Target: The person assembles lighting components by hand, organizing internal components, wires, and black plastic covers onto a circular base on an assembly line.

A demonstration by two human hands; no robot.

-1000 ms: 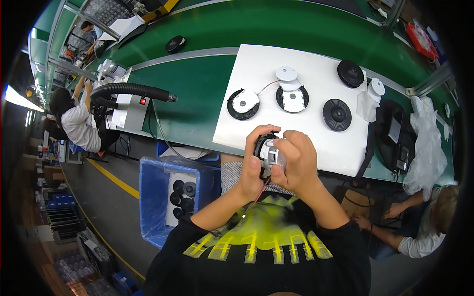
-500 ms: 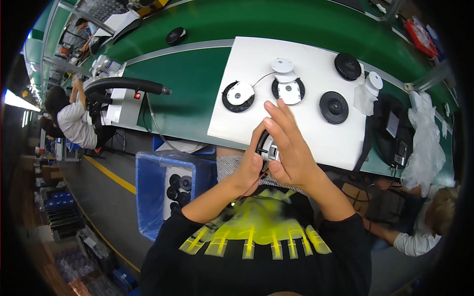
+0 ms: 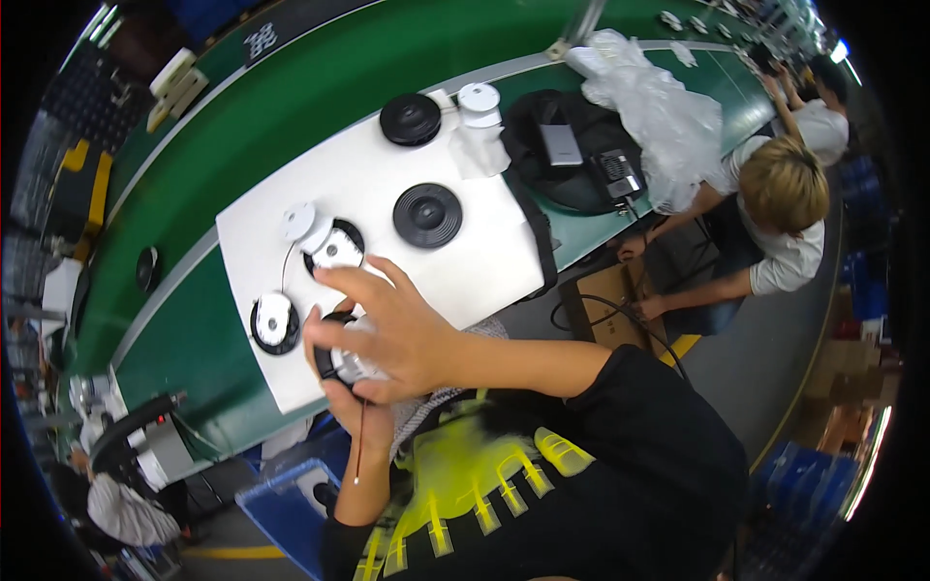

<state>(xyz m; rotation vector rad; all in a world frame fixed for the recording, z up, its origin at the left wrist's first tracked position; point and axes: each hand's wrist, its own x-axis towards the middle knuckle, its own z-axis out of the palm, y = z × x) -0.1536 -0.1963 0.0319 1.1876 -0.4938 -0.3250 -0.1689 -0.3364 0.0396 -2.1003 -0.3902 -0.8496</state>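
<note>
My left hand (image 3: 364, 414) is under a round black part (image 3: 325, 360) with a pale metallic centre, closed round its lower side. Over its top and right side curl the fingers of my right hand (image 3: 417, 339), so much of the part is hidden. A thin dark red wire (image 3: 362, 436) with a small white end hangs from it past my left wrist. Just beyond my hands, on a white sheet (image 3: 484, 261), lie a black disc with a white plate (image 3: 274, 322) and a second white-plated disc (image 3: 334, 249), with a white round piece (image 3: 299, 221) beside it.
A ribbed black disc (image 3: 427, 215) and another black disc (image 3: 410, 119) lie farther off. A white spool (image 3: 479, 101), a black bag (image 3: 528, 121) with a phone (image 3: 559, 144), and clear plastic (image 3: 649, 111) are rightward. A co-worker (image 3: 775, 213) sits right; a blue bin (image 3: 291, 513) stands below left.
My view has swung to the right, so the sheet appears farther left and turned. My right hand's fingers, straight and raised before, now bend over the round part. The wire hangs more plainly in sight.
</note>
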